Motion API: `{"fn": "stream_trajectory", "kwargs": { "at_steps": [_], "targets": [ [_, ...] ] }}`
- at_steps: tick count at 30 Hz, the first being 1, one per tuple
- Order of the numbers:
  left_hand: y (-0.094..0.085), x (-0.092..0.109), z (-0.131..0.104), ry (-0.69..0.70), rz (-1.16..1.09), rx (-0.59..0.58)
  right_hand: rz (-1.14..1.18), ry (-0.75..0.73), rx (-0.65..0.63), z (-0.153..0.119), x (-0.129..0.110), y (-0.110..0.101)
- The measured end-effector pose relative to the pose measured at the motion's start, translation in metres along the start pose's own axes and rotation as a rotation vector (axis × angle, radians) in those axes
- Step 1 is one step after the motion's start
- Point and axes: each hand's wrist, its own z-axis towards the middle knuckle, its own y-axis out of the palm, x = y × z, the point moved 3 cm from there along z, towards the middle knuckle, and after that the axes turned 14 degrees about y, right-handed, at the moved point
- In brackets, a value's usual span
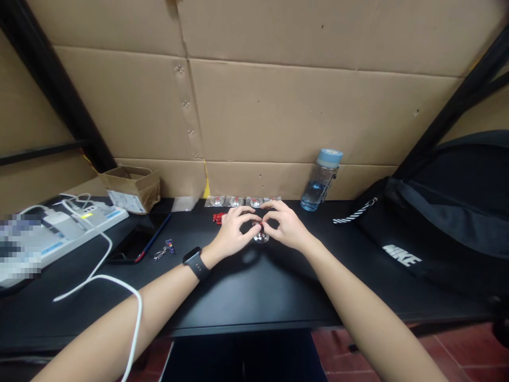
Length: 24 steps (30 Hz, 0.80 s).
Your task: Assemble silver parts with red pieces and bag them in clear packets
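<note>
My left hand (234,232) and my right hand (285,227) meet over the middle of the table. Thumb and forefinger of each are pinched at a small red piece on top of a shiny silver disc (261,238). Fingertips partly cover the red piece, so its exact shape is hidden. Just left of my left hand lies a small pile of red pieces (218,218). Behind both hands, several similar silver discs with red centres, such as one disc (236,201), lie in clear bags in a row.
At left are a white power strip (95,229) with cables, a dark tablet (139,239), a keychain (165,249) and an open cardboard box (133,188). A water bottle (320,180) stands at back right, beside a black backpack (437,223). A white cable (137,318) crosses my left forearm.
</note>
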Motion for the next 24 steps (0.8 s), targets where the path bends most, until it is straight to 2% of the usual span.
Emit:
{"fn": "stream_trajectory", "kwargs": {
  "at_steps": [8,16,20,24],
  "targets": [
    [0.005,-0.004,-0.001,0.003,0.003,-0.008,-0.036,-0.013,0.005,-0.002,-0.005,-0.001],
    [0.011,-0.008,-0.004,-0.068,0.021,-0.106,-0.073,-0.033,0.045,-0.002,-0.009,-0.007],
    [0.008,-0.008,-0.002,-0.051,0.01,-0.1,-0.075,-0.003,0.058,-0.001,-0.009,-0.014],
    [0.009,-0.012,-0.001,-0.091,0.007,-0.069,-0.08,0.035,0.103,0.002,-0.002,-0.024]
  ]
}}
